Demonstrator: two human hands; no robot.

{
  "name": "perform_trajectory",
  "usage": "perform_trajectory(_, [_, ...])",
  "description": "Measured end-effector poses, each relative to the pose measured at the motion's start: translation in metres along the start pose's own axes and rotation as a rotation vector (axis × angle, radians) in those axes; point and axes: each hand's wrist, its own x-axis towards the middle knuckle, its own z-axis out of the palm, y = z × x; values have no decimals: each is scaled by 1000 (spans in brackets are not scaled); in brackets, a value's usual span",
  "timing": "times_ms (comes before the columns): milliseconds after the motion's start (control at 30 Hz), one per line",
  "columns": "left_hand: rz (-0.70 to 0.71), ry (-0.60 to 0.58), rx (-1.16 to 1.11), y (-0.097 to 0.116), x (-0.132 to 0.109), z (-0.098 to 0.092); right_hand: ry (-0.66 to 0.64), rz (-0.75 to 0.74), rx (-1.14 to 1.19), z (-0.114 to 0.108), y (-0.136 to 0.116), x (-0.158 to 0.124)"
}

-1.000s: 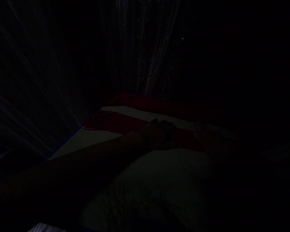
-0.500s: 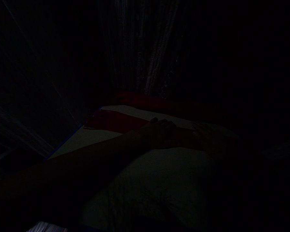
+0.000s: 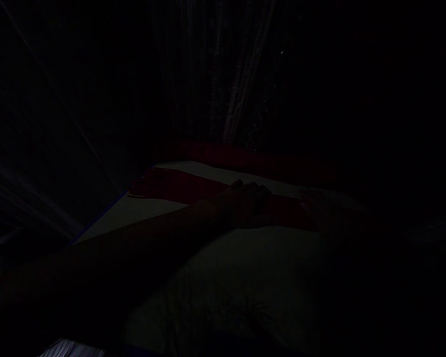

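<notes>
The picture is very dark. A long red cloth strip [image 3: 186, 186] lies across a pale, light-coloured surface [image 3: 252, 248]. My left hand [image 3: 247, 203] rests palm down on the strip, its fingers stretched toward the strip's far edge. To its right, my right hand [image 3: 321, 210] lies over the same strip, fingers pointing left and apart from the left hand. Shadow swallows most of the right hand and its arm. I make out no object in either hand.
Behind the pale surface runs another dark red band [image 3: 223, 152], perhaps cloth. Hanging, streaked fabric-like folds [image 3: 234, 109] rise beyond it. A blue edging [image 3: 100, 216] borders the surface at left. Something whitish and striped [image 3: 70, 348] shows at the bottom left.
My right hand has shifted slightly to the right along the red strip. The left hand stays in place. The picture is a little darker.
</notes>
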Motion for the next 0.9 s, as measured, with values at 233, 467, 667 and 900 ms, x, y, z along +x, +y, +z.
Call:
perform_trajectory(233, [-14,-9,20,2,1,-1,-59,-29,112,-6,-49,6])
perform_trajectory(467, [-6,-9,2,1,-1,-2,-62,147,124,-5,2,-4])
perform_trajectory(667, [-24,-30,2,0,2,0,-32,35,113,-11,-46,6])
perform_trajectory(900, [-7,-22,8,-1,1,0,-24,-133,10,4,-18,-9])
